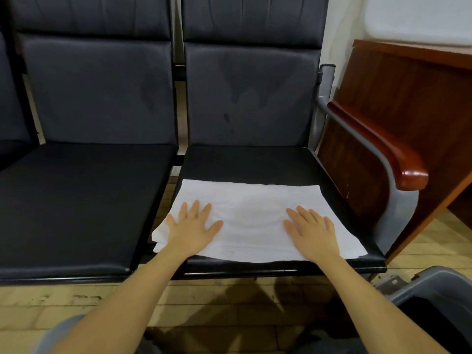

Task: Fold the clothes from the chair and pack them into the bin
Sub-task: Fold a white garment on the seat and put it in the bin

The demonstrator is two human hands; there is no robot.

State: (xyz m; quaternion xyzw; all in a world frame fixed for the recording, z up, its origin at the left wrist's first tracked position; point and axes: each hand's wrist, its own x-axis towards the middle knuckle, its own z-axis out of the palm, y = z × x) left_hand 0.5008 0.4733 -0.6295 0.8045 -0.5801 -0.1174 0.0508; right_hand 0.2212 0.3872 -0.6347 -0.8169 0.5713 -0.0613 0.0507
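Observation:
A white garment [251,215], folded into a flat rectangle, lies on the front half of the black chair seat [250,162]. My left hand [192,226] presses flat on its left part with fingers spread. My right hand [311,229] lies flat on its right part, fingers straight. The garment's left edge hangs a little over the seat's side. A grey bin [434,284] with a dark inside stands on the floor at the lower right, only partly in view.
A second black seat [76,200] adjoins on the left. A brown wooden armrest [388,149] on a grey frame borders the chair's right side, with a wooden desk [408,93] behind it. Wooden floor [217,302] runs below the seats.

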